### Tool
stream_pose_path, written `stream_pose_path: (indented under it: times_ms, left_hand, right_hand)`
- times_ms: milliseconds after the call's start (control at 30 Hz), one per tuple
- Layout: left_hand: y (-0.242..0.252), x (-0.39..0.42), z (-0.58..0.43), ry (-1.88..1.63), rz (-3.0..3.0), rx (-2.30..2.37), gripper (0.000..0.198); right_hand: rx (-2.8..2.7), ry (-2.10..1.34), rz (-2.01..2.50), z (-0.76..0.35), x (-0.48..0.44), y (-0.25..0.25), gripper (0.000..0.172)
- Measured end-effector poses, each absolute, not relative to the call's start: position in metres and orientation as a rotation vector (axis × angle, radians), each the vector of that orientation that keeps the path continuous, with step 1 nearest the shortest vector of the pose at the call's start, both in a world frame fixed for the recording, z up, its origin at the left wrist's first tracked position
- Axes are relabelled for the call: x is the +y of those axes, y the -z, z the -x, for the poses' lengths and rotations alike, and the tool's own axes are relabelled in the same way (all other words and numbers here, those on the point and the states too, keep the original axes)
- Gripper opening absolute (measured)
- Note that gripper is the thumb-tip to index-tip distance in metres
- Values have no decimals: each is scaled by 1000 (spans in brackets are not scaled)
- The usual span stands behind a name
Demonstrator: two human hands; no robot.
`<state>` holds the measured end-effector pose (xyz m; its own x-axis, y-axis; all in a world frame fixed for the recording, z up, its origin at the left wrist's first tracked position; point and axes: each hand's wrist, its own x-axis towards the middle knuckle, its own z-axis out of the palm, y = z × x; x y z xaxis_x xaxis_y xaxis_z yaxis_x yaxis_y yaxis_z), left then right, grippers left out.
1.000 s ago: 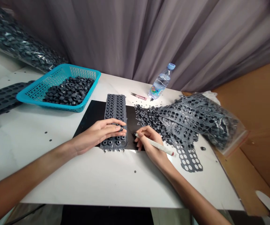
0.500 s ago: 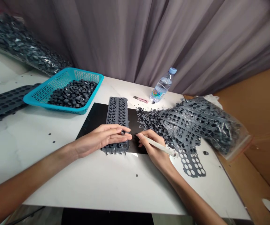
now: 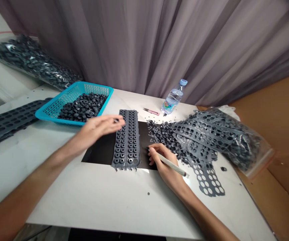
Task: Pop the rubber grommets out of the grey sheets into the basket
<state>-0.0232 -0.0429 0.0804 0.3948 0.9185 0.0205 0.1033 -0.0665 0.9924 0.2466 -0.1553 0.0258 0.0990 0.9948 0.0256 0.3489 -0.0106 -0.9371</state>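
My left hand (image 3: pixel 102 126) is raised over the left edge of a grey rubber sheet (image 3: pixel 127 137) with rows of moulded rings. Pinched between its fingers is a small dark rubber ring (image 3: pixel 116 121), partly covered. One hole at the sheet's near right corner lacks a ring. The sheet lies on a black mat (image 3: pixel 97 152). To its right, my right hand (image 3: pixel 165 159) is closed around a pale pen-like tool (image 3: pixel 171 164), held like a pencil with its dark tip toward the sheet.
A blue basket (image 3: pixel 40 115) of dark rings stands at the back left, before a filled plastic bag (image 3: pixel 31 60). Loose rings, punched strips (image 3: pixel 211 182) and another bag (image 3: pixel 257 160) crowd the right. Pink-handled snips (image 3: pixel 154 112) lie near a water bottle (image 3: pixel 171 102).
My left hand has lifted off the sheet and moved up and left toward the basket, carrying the small ring. My right hand stays nearly in place with the tool. The view has shifted slightly.
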Motion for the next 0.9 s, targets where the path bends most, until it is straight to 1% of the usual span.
stream_pose_path:
  times_ms: [67, 167, 267, 333, 500, 567, 633, 733, 833, 900]
  left_hand:
    - [-85, -24, 47, -1186, -1819, 1284, 41]
    - [-78, 3, 80, -1357, -1978, 1573, 44]
    - [-61, 22, 99, -1303, -2220, 1601, 45]
    - [-51, 30, 104, -1278, -2267, 1585, 46]
    - [-47, 29, 107, -1279, -2374, 1639, 67]
    - [-53, 21, 100, -1347, -2379, 1688, 65]
    - [-62, 6, 86, -1361, -2377, 1689, 54]
    - [-69, -23, 52, -1090, -2410, 1412, 31]
    - [-66, -52, 21, -592, -2337, 906, 25]
    - [-61, -66, 9, -426, -2310, 713, 18]
  right_hand:
    - [-1379, -985, 1482, -246, -156, -22, 28]
    - [-1393, -1016, 1467, -246, -156, -18, 27]
    - [-1406, -993, 1458, -246, -156, -18, 25]
    - [-1412, -982, 1441, -245, -156, -20, 23]
    - [-1450, -1099, 1380, -240, -160, -24, 19]
    - [-1432, -1143, 1382, -236, -162, -24, 17]
    - [-1401, -1204, 1381, -232, -165, -23, 13]
    - [-1377, -1309, 1355, -226, -169, -22, 8]
    - [-1369, -1348, 1340, -224, -169, -22, 7]
    - [-1367, -1354, 1333, -224, -169, -21, 7]
